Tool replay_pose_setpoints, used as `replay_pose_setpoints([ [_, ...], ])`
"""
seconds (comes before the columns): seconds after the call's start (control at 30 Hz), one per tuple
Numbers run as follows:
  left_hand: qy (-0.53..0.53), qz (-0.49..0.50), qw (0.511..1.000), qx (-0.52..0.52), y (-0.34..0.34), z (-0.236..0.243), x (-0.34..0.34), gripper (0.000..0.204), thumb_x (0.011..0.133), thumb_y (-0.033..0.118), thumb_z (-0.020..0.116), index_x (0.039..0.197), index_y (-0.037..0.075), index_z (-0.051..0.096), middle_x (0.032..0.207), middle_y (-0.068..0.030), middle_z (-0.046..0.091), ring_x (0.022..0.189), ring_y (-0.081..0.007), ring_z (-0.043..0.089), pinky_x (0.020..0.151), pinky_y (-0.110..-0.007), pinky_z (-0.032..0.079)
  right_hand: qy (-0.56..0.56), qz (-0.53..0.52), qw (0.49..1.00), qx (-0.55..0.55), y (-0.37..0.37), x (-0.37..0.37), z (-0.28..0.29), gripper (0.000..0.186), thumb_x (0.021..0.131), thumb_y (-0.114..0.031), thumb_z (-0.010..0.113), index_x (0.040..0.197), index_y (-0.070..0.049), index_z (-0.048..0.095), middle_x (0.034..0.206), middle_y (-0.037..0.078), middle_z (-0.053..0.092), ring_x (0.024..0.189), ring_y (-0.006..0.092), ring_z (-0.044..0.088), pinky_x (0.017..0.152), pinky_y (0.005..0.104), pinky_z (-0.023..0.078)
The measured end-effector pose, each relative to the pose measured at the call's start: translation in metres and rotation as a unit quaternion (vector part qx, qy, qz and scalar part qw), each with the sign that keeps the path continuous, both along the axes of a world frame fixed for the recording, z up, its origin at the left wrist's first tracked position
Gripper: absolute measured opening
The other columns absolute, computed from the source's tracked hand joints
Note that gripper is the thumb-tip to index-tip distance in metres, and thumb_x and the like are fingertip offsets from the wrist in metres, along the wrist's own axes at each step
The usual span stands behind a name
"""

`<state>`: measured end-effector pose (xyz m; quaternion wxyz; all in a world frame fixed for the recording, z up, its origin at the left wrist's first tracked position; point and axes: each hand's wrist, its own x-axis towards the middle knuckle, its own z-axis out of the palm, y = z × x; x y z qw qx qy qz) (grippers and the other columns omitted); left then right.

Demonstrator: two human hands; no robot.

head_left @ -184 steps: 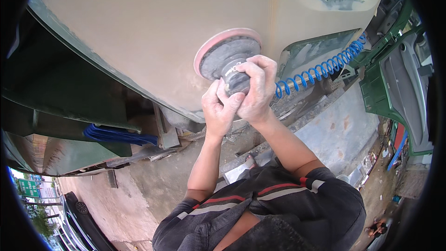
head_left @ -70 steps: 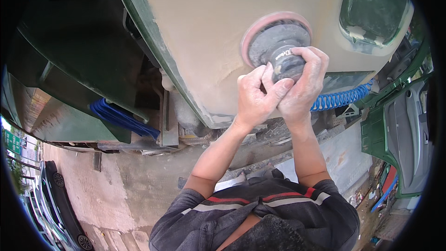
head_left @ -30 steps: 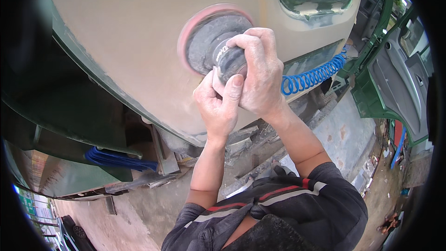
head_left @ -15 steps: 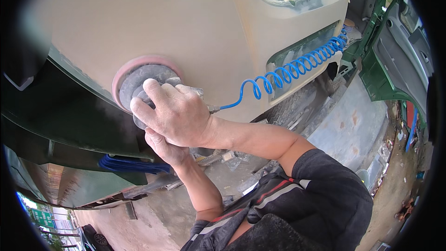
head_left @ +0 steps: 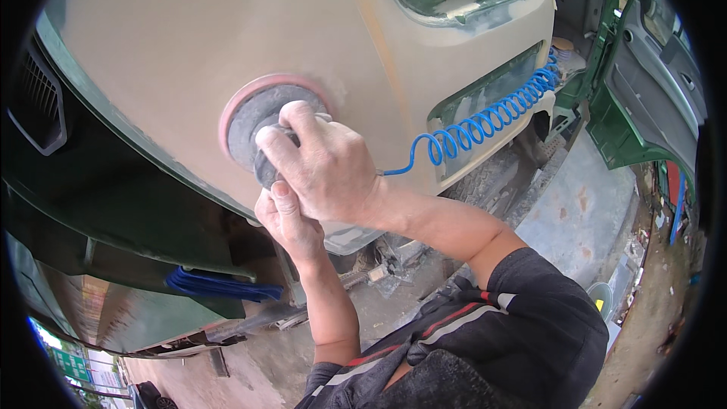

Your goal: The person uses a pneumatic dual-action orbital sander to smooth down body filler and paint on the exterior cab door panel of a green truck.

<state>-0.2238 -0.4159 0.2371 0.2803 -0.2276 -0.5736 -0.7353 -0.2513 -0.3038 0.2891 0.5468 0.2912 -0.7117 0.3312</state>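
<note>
Sander (head_left: 261, 125) shifted right; 2 hands, right hand (head_left: 326, 170), left hand (head_left: 291, 223), gripping 1 sander.

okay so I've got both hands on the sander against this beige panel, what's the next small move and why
Probably slide the sander a little up and right, keeping its pad flat. Your right hand covers the top and your left hand steadies it from below, so the grip looks firm. The pad sits near the lower edge of the beige panel, with broad filler-coloured surface above.
</note>
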Motion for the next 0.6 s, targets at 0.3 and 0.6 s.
replay_pose_setpoints([
  [0.3,0.023,0.014,0.999,-0.026,0.038,0.051,-0.035,0.033,0.107,0.031,0.059,0.091,0.002,0.062,0.086,0.0005,0.061,0.078,-0.0078,0.053,0.068,-0.025,0.043,0.004,0.017,0.999,-0.033,0.047,-0.018,0.046,0.041,0.072,-0.019,0.079,0.105,-0.008,0.056,0.101,0.014,0.054,0.068,0.0305,0.067,0.058,0.0416,0.057],
  [0.6,0.006,0.089,0.995,0.049,0.033,0.042,-0.005,0.041,0.108,0.034,0.057,0.097,-0.004,0.067,0.090,-0.0025,0.067,0.085,-0.0090,0.060,0.075,-0.026,0.049,0.016,0.006,1.000,0.022,0.014,-0.011,0.030,0.042,0.069,-0.018,0.077,0.105,-0.008,0.057,0.097,0.012,0.053,0.067,0.0250,0.066,0.055,0.0379,0.057],
])
